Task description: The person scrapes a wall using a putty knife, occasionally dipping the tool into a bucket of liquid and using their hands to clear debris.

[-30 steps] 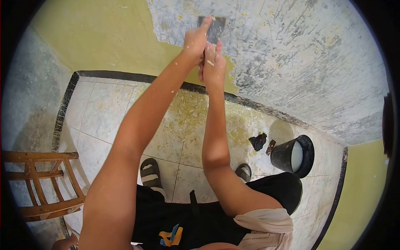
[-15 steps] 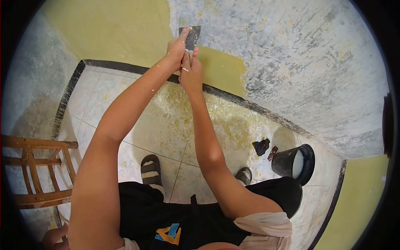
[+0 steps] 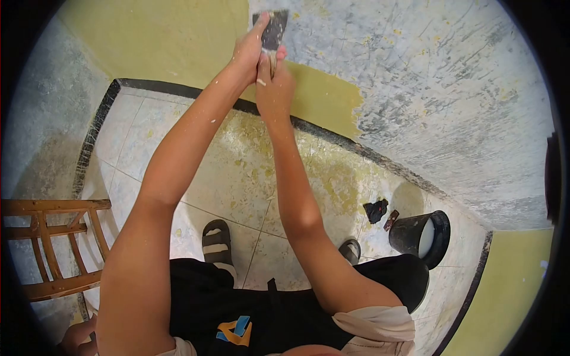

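Note:
A putty knife with a dark, paint-flecked blade (image 3: 274, 31) is held against the wall at the top of the view, beside the edge of the yellow-green paint (image 3: 323, 98). My right hand (image 3: 275, 89) is wrapped round its handle, below the blade. Alongside it, my left hand (image 3: 248, 52) is closed on the tool too, a finger stretched along the blade's left side. Right of the blade, the wall (image 3: 415, 77) is scraped to a scratched grey-white. Small pale flakes cling to both forearms.
Yellow-green paint flakes (image 3: 249, 154) litter the tiled floor beneath the wall. On the right, a black bucket (image 3: 407, 232) holds whitish liquid, with a black crumpled item (image 3: 375, 210) beside it. A wooden rack-like frame (image 3: 59, 207) stands left. Part of a person (image 3: 78, 339) shows at lower left.
Both hands have moved up the wall with the putty knife, the blade now nearer the top of the view. My arms are stretched a little further. The view has shifted slightly.

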Action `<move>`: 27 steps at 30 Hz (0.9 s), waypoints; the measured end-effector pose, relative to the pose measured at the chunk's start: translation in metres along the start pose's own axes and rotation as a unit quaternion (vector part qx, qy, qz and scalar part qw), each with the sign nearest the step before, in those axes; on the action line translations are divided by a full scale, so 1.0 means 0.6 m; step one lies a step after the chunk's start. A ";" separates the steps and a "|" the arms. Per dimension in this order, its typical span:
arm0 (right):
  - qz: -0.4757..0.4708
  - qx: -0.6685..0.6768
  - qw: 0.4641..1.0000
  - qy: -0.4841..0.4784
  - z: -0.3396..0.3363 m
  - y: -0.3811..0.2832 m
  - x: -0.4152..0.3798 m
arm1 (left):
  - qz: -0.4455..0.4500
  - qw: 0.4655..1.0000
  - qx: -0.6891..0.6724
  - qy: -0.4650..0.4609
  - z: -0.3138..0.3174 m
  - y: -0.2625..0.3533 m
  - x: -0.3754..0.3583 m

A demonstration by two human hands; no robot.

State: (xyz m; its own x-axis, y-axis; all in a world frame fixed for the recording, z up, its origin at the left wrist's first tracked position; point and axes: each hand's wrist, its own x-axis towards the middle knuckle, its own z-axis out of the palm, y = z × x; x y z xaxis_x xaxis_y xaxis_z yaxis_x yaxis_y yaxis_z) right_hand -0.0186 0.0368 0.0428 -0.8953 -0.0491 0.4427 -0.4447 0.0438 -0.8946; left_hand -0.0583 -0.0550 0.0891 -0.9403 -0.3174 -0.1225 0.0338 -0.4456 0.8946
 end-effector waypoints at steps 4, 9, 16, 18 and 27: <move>0.052 -0.004 0.999 -0.001 -0.001 0.084 -0.044 | -0.038 0.999 0.014 -0.036 -0.016 -0.061 -0.010; 0.042 -0.008 0.998 0.037 0.004 0.164 -0.065 | -0.073 0.997 0.012 0.017 -0.015 -0.103 -0.009; 0.196 0.230 0.952 0.038 -0.081 0.161 -0.141 | -0.133 0.980 0.091 -0.114 -0.010 -0.170 -0.041; 0.229 0.281 0.930 0.062 -0.091 0.190 -0.171 | -0.104 0.936 0.275 -0.193 -0.027 -0.222 -0.022; 0.245 0.235 0.938 0.072 -0.165 0.261 -0.210 | -0.145 0.937 0.283 -0.142 0.008 -0.293 -0.061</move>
State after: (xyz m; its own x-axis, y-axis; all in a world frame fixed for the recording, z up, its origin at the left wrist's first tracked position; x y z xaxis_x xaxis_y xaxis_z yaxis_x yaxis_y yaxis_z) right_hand 0.0222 0.1488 -0.1468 -0.9985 -0.0009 -0.0550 0.0503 -0.4196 -0.9063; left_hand -0.0316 0.0386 -0.0616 -0.9372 0.0192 -0.3483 -0.3465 0.0626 0.9360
